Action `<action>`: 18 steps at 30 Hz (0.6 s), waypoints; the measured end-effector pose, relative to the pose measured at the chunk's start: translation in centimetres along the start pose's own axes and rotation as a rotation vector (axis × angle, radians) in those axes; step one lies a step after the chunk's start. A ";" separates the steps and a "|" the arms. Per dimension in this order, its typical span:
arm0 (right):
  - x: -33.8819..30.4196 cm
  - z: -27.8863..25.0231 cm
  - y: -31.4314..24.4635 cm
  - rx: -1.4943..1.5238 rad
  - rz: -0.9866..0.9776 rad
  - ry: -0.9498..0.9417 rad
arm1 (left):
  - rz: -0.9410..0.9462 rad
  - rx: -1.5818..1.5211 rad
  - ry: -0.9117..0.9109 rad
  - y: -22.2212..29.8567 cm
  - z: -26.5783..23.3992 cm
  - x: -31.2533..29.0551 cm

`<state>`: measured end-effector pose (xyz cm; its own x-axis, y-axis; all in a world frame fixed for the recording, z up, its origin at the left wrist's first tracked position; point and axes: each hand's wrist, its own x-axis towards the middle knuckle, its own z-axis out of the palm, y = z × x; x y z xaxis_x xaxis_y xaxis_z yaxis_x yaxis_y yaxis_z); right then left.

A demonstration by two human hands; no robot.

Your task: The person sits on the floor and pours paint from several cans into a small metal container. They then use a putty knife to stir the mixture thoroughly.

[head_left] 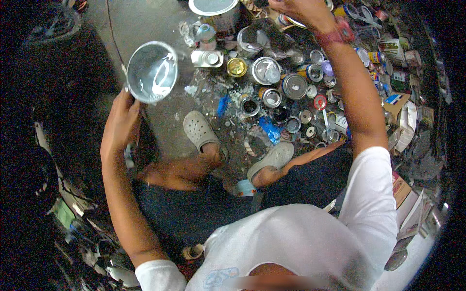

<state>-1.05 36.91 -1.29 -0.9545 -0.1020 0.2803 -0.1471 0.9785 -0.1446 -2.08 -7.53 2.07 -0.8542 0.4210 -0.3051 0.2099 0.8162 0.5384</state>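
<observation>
We see the left hand pinching a clear round plastic cup by its edge above the grey floor, where a slack pinch could drop it, while a low sweep of the right hand, its grip indeterminable, could topple silver-lidded metal cans

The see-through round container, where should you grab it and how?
Probably by the near-left edge of the see-through round container, coming from the person's side, where the left hand holds it. Its round face is turned toward the camera, so fingers at the edge leave the middle uncovered.
</observation>
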 end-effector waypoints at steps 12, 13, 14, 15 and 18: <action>-13.7 18.6 -22.0 0.349 0.031 -0.428 | -0.048 -0.111 -0.049 -1.4 1.1 0.0; -14.7 21.0 -23.1 0.357 0.021 -0.350 | -0.061 -0.092 -0.052 -1.5 1.1 -0.1; -15.6 23.2 -23.9 0.352 0.025 -0.315 | -0.033 -0.106 -0.050 -1.7 1.2 -0.3; -16.1 24.8 -24.3 0.328 0.050 -0.333 | -0.011 -0.101 -0.039 -1.8 1.2 -0.5; -17.7 26.9 -25.4 0.340 0.078 -0.292 | 0.086 -0.069 -0.025 -1.9 0.7 -0.6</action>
<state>12.58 9.09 -28.10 -0.9922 -0.1240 -0.0160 -0.1018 0.8759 -0.4717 -1.65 -9.06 0.62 -0.8221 0.4987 -0.2747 0.2478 0.7477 0.6161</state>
